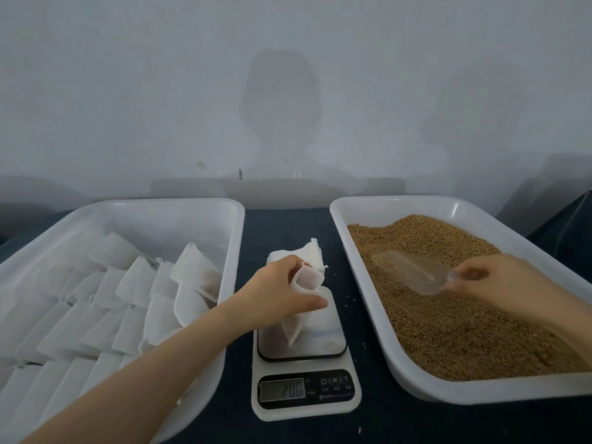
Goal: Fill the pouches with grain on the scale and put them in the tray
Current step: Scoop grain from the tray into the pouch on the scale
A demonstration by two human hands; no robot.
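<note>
Grain [448, 331] lies brown and heaped in the grain tray [357, 277], a white tub just right of the scale [304, 411]. A like white tub, the pouch tray [160, 216], sits just left of the scale and holds rows of filled pouches [137, 283] that overlap one another. The scale, white with a dark panel, stands between the two on a dark blue cloth [288, 225]; its display is lit, but the digits are too blurred to read. The left hand [282, 290] reaches over the scale's platform and pinches a white mesh pouch [296, 325] by its mouth. The thumb is on one side and the curled fingers on the other, so the mouth stands open. The pouch hangs flat with its lower corner on the platform. The right hand [490, 280], right of the scale above the grain, grips the handle of a clear plastic scoop [413, 270], whose bowl rests on the grain. Behind the scale lies a small stack of empty pouches [307, 254]. A few loose kernels [352, 301] dot the cloth just right of the scale.
</note>
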